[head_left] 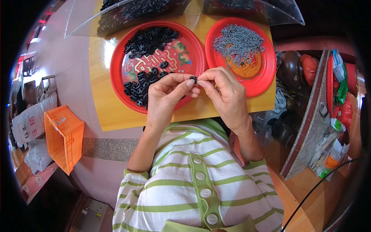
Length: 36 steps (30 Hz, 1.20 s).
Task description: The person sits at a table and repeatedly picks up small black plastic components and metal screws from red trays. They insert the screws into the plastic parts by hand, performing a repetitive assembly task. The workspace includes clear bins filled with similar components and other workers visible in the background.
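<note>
My left hand [162, 96] pinches a small black plastic piece [193, 78] between thumb and forefinger, over the near gap between two red trays. Thumb and fingers of my right hand [228, 98] are pressed together against the piece's right side; whatever they hold is too small to make out. Under and left of my left hand, the round red tray [116, 83] carries a far heap of black pieces [148, 40] and a nearer group of oval, two-holed black pieces [135, 92]. Grey screws [239, 42] are piled in the other red tray [269, 73], beyond my right hand.
Clear plastic bins [127, 17] of black parts and screws stand at the table's far edge. The yellow wooden table [116, 123] ends just before my body. An orange crate [73, 131] lies at left; dark jars [291, 69] and a stone-edged shelf [305, 127] stand at right.
</note>
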Tool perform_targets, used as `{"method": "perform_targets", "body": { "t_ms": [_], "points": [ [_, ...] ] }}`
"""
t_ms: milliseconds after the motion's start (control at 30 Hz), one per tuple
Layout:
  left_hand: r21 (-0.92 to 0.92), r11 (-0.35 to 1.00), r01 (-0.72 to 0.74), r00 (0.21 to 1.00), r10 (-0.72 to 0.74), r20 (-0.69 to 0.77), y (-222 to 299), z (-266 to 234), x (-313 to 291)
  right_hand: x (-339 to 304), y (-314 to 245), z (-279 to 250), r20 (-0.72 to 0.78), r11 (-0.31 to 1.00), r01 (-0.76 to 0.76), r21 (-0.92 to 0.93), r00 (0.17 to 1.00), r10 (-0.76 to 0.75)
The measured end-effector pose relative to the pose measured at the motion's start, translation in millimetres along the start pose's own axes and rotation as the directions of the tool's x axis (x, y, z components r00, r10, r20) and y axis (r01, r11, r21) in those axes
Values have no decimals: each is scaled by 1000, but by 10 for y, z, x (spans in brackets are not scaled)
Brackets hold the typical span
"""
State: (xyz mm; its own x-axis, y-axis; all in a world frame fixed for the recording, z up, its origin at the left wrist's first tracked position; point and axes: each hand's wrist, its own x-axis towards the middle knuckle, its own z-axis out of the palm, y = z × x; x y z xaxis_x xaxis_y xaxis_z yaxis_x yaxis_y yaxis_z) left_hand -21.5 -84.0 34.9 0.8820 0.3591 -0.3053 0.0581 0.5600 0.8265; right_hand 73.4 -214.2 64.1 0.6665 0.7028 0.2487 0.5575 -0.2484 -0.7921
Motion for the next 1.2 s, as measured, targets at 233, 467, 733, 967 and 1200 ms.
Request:
{"method": "perform_targets", "body": {
  "t_ms": [233, 467, 733, 967, 1200],
  "points": [
    [33, 999, 23, 999, -22, -30, -42, 21, 37, -48, 109, 117, -13, 983, -136, 122, 990, 138],
    [-216, 973, 78, 996, -83, -15, -51, -79, -24, -94, 47, 202, 106, 737, -344, 581, 930, 351],
    [-132, 991, -2, 996, -10, -87, -67, -166, -163, -119, 26, 331, 80, 840, -258, 477, 965, 250],
    [-165, 984, -69, 977, 33, -212, 51, -330, -305, 216, 21, 312, 384, 772, -442, 456, 881, 277],
    [-134, 989, -55, 981, 28, -192, 71, -398, -383, 509, 361, 682, 200, 990, 143, -6, 970, -139]
  ]
}}
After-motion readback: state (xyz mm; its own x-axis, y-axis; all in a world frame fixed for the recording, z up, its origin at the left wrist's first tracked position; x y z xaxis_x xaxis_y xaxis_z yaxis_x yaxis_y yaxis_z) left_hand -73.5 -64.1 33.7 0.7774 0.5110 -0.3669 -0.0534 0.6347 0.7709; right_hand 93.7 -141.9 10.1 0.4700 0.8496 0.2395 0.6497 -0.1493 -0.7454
